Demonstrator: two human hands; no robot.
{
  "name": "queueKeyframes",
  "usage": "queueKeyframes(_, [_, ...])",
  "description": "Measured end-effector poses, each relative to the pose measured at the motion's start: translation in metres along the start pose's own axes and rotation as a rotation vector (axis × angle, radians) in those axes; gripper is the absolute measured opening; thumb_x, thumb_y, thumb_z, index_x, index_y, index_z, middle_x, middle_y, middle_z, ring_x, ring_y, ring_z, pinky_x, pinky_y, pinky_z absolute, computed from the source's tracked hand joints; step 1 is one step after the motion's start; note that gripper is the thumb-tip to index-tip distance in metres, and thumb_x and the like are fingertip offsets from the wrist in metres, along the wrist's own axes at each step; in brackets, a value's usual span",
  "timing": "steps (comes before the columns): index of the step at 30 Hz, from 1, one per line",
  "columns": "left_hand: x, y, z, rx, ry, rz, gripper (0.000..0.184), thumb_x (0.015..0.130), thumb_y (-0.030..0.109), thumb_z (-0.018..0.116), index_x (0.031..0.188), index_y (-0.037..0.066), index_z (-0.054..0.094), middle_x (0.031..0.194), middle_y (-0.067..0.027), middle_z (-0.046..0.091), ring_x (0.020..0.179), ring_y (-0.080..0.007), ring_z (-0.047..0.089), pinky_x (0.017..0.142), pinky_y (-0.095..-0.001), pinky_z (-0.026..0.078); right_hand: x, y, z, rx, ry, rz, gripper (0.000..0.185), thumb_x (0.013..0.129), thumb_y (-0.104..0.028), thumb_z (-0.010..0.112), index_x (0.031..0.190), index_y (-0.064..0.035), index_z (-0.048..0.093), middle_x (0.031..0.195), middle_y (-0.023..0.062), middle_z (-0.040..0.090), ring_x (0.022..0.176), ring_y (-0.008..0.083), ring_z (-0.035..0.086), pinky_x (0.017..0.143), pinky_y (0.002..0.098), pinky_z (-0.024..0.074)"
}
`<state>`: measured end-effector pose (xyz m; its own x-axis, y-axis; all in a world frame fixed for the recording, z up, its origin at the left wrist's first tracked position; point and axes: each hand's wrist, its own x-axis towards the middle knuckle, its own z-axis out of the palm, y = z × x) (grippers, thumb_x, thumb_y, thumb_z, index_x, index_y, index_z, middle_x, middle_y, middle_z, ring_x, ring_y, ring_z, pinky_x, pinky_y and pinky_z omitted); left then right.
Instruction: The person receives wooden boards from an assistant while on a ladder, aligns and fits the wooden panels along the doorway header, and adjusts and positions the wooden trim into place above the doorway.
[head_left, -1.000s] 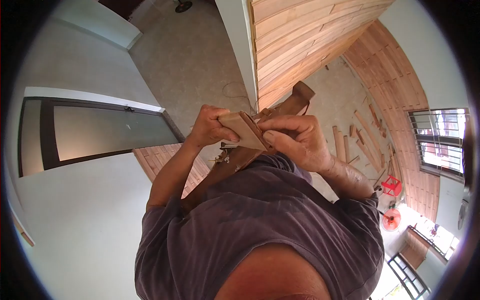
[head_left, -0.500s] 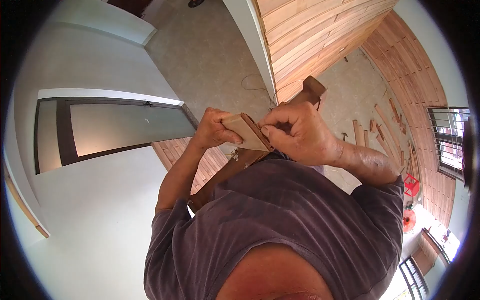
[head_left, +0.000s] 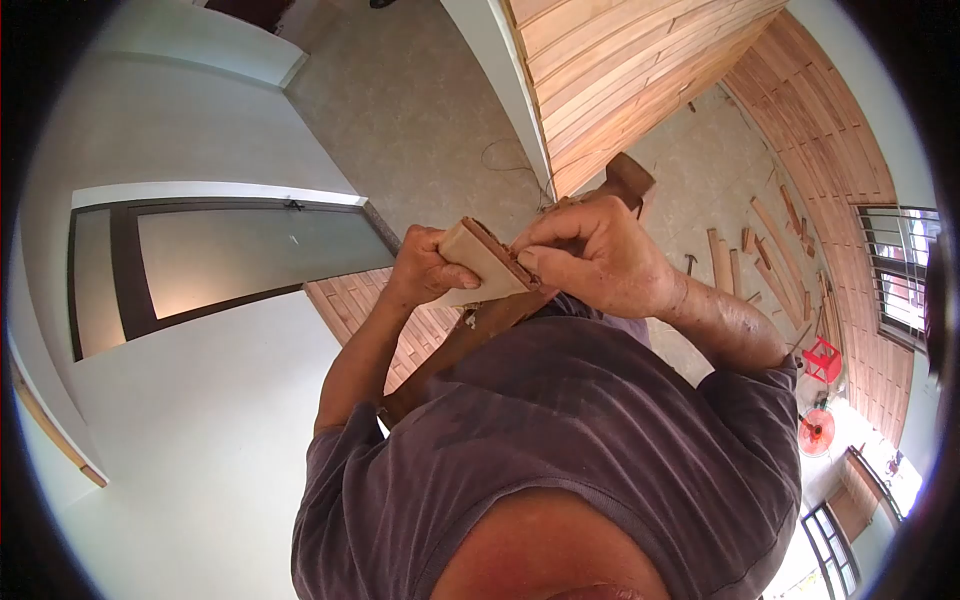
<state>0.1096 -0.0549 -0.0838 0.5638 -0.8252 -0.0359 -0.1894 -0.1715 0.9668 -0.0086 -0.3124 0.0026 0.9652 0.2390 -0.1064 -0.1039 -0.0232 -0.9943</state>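
Observation:
A pale, flat wooden block (head_left: 478,268) with a rough brown edge is gripped by my left hand (head_left: 432,268), the thumb lying across its face. Pinched at that brown edge, my right hand (head_left: 598,262) has thumb and forefinger together; whatever is between the fingertips is too small to make out. Beneath both hands runs a long brown wooden beam (head_left: 630,180), its far end showing beyond my right hand. Light shavings (head_left: 470,318) lie on the beam below the block.
Loose wooden strips (head_left: 780,262) and a hammer (head_left: 690,264) lie on the floor at right. Nearby are a red stool (head_left: 822,361) and a red fan (head_left: 816,432). Wood planks (head_left: 640,70) cover the wall ahead. A thin cable (head_left: 500,166) lies on the floor.
The camera view has shifted, moving the room leftward-to-right in the picture. The block has tilted slightly in my left hand, and my right fingers have stayed close along its brown edge.

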Motion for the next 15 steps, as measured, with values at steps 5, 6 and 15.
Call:
queueKeyframes(5, [-0.004, 0.001, -0.007, 0.108, -0.012, -0.066, 0.044, 0.067, 0.034, 0.088, 0.093, 0.001, 0.073, 0.079, -0.0062, 0.073, 0.072, -0.0093, 0.067, 0.066, -0.0266, 0.054, 0.007, -0.009, -0.001, 0.0, -0.017, 0.083, 0.019, 0.093, -0.005, 0.055, 0.1, 0.0077, 0.067, 0.082, 0.0098, 0.069, 0.071, 0.0102, 0.066, 0.063, 0.0238, 0.0543])
queueKeyframes(6, [-0.004, 0.004, -0.01, 0.266, -0.035, -0.182, 0.046, 0.068, 0.035, 0.088, 0.094, 0.0, 0.073, 0.08, -0.0065, 0.073, 0.073, -0.0095, 0.067, 0.066, -0.0268, 0.053, 0.008, -0.011, -0.001, 0.028, 0.007, 0.131, 0.02, 0.093, -0.008, 0.057, 0.104, 0.0073, 0.066, 0.086, 0.0111, 0.069, 0.074, 0.0115, 0.067, 0.066, 0.0249, 0.0552])
queueKeyframes(15, [0.086, 0.176, -0.075, 0.398, 0.321, -0.153, 0.053, 0.072, 0.044, 0.083, 0.089, -0.003, 0.068, 0.075, -0.0116, 0.068, 0.072, -0.013, 0.065, 0.065, -0.0304, 0.053, 0.109, -0.044, 0.029, 0.591, 0.194, -0.386, 0.031, 0.096, -0.014, 0.06, 0.121, 0.005, 0.057, 0.117, 0.0099, 0.063, 0.11, 0.0166, 0.058, 0.095, 0.0327, 0.0461])
